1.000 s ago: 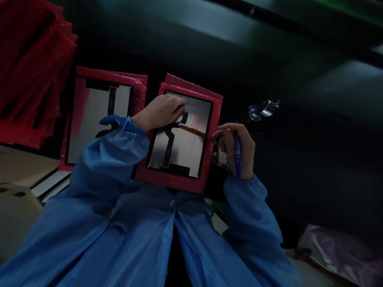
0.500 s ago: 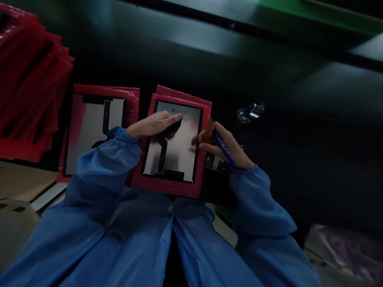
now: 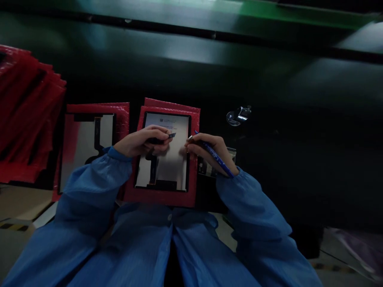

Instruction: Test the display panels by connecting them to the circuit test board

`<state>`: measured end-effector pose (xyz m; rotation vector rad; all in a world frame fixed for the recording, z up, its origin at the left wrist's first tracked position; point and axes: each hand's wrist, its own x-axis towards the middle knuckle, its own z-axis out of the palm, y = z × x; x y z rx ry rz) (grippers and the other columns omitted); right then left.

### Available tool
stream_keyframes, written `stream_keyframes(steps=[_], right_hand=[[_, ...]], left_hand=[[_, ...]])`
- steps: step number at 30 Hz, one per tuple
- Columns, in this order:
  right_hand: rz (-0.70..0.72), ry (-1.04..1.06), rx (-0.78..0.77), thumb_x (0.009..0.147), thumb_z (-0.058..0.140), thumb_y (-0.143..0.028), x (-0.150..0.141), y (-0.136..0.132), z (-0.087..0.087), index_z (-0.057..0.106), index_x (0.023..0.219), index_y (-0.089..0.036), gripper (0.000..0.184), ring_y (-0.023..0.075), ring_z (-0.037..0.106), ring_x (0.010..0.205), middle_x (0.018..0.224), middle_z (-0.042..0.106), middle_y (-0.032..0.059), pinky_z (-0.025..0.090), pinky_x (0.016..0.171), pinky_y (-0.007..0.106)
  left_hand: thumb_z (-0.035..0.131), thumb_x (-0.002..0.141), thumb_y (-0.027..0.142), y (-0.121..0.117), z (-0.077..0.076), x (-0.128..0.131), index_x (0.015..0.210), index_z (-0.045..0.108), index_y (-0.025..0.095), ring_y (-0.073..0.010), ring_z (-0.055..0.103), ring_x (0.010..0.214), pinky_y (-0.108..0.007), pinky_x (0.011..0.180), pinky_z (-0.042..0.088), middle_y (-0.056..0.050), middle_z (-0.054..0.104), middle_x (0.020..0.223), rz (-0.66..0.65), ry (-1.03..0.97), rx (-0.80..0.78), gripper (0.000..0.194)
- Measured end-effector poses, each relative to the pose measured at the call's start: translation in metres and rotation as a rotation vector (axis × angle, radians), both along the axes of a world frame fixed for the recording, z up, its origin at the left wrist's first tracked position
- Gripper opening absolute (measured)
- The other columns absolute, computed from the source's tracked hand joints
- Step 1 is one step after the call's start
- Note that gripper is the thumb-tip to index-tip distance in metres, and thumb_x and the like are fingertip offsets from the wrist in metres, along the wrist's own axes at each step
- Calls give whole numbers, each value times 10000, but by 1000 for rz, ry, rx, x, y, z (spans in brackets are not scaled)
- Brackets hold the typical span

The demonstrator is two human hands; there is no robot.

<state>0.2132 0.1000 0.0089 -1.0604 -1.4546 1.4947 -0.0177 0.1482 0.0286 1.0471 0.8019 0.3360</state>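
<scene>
A display panel [image 3: 167,167] lies back side up, pale with a black border, on a red bubble-wrap bag [image 3: 167,199]. Over its upper left part is my left hand [image 3: 149,140], closed, thumb and fingers pinching the dark end of the panel's black flex cable [image 3: 153,169]. My right hand [image 3: 211,149] is closed above the panel's right edge. A blue pen [image 3: 216,156] lies along it, gripped, pointing back toward the wrist. At its fingertips shows a small pale-tipped piece [image 3: 189,138], too small to name. A gap separates the two hands.
Left of this panel lies a second display panel [image 3: 76,153] on red bubble wrap. A pile of red bubble-wrap bags [image 3: 26,119] stands at the far left. A clear shiny object [image 3: 238,116] rests on the dark table at right. Small parts [image 3: 206,167] lie beneath my right hand.
My left fingers have turned, and the cable's end now shows at their tips. My right hand has come closer to the left. The view has shifted slightly.
</scene>
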Motion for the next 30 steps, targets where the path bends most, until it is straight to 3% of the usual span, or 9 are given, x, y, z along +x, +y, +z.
stream_keyframes(steps=[4, 11, 17, 30], right_hand=[[26, -95, 37, 901, 691, -416, -1, -5, 0, 714, 949, -207, 215, 125, 644, 612, 752, 675, -9, 558, 617, 263], [42, -233, 132, 907, 653, -502, -2, -6, 5, 713, 853, -196, 317, 152, 644, 696, 775, 699, 13, 496, 654, 262], [47, -235, 165, 937, 616, -450, -1, -5, 4, 689, 845, -154, 319, 117, 585, 658, 737, 661, 8, 430, 628, 232], [34, -240, 162, 929, 617, -413, -1, -4, -1, 675, 820, -159, 282, 111, 541, 632, 711, 632, -4, 406, 611, 236]], left_hand=[[665, 871, 435, -12, 4, 7, 781, 711, 154, -49, 319, 380, -211, 361, 238, 12, 528, 516, 72, 104, 233, 298], [640, 912, 367, -16, 4, 13, 785, 746, 140, -95, 542, 493, -206, 499, 448, -1, 600, 533, -6, 191, 651, 280], [630, 919, 288, -15, -2, 13, 815, 749, 124, -82, 542, 486, -184, 477, 442, 0, 625, 556, -70, 165, 701, 227], [616, 935, 270, -16, -2, 13, 816, 739, 122, -75, 545, 493, -179, 495, 441, 11, 617, 542, -33, 128, 709, 226]])
